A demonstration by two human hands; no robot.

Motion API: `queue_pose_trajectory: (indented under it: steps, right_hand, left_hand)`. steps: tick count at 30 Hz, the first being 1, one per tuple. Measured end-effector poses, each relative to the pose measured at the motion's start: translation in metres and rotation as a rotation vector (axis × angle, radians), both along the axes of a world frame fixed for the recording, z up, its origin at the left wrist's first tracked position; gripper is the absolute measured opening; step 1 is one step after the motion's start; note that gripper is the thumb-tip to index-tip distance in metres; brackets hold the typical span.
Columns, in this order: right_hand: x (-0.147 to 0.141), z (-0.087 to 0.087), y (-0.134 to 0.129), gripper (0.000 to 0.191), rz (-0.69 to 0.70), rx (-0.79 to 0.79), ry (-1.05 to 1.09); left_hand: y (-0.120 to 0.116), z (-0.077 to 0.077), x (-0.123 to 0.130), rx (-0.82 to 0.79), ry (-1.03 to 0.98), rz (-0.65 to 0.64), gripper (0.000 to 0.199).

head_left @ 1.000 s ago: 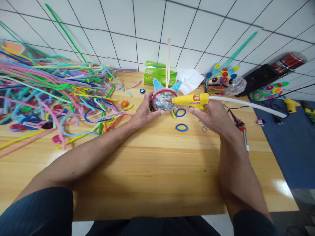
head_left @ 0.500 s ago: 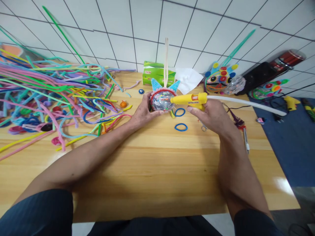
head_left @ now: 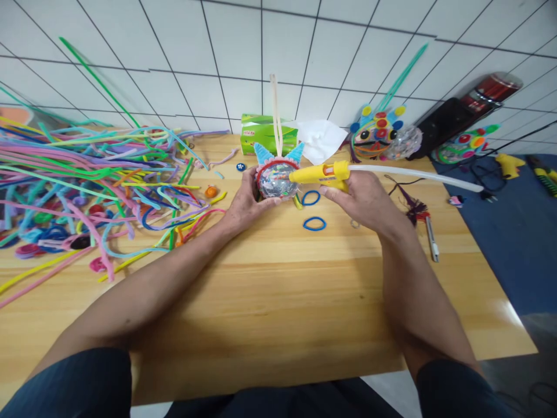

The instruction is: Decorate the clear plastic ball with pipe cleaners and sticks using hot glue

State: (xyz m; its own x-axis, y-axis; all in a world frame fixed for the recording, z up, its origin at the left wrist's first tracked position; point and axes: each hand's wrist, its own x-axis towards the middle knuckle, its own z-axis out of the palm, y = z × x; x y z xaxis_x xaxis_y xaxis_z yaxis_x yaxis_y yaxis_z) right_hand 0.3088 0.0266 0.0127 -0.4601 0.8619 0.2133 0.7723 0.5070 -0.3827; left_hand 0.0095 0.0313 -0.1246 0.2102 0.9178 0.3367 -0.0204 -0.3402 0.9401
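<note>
My left hand (head_left: 250, 203) is closed round the left side of a clear round ornament (head_left: 277, 181) with a red and pink rim, two blue pointed ears and a pale loop standing up from it. In my right hand (head_left: 363, 200) is a yellow glue gun (head_left: 319, 175), a long white glue stick trailing from its back. Its nozzle points left and lies at the ornament's front; whether it touches cannot be made out. Two blue rings, an upper one (head_left: 310, 198) and a lower one (head_left: 314, 223), lie on the table below the gun.
Many coloured pipe cleaners (head_left: 108, 174) are heaped at the left. A green tissue pack (head_left: 256, 134) stands behind the ornament. At the right are a decorated ornament (head_left: 374, 139), a black and red bottle (head_left: 470, 113), a cutter (head_left: 431, 238) and another yellow glue gun (head_left: 509, 166).
The whole view has shifted, so the scene sits slightly further left. My hands keep the same hold on the ornament and the glue gun, whose nozzle stays at the ornament's front.
</note>
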Motion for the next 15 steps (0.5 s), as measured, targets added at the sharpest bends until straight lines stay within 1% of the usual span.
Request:
queue_pose_trajectory:
  steps: [4, 6, 12, 15]
  right_hand:
    - [-0.004, -0.004, 0.001, 0.025, -0.049, 0.011, 0.024]
    - [-0.005, -0.003, 0.000, 0.024, -0.064, 0.005, 0.030]
    - [-0.003, 0.008, -0.004, 0.023, -0.007, -0.068, 0.017]
    - [-0.004, 0.009, -0.006, 0.021, -0.023, -0.050, 0.091]
  left_hand:
    - [0.001, 0.000, 0.000, 0.007, 0.004, -0.009, 0.095]
    - [0.001, 0.000, 0.000, 0.006, 0.004, -0.015, 0.098]
    - [0.002, -0.002, 0.001, 0.009, -0.013, -0.002, 0.101]
    - [0.001, -0.002, 0.002, -0.001, -0.010, 0.006, 0.101]
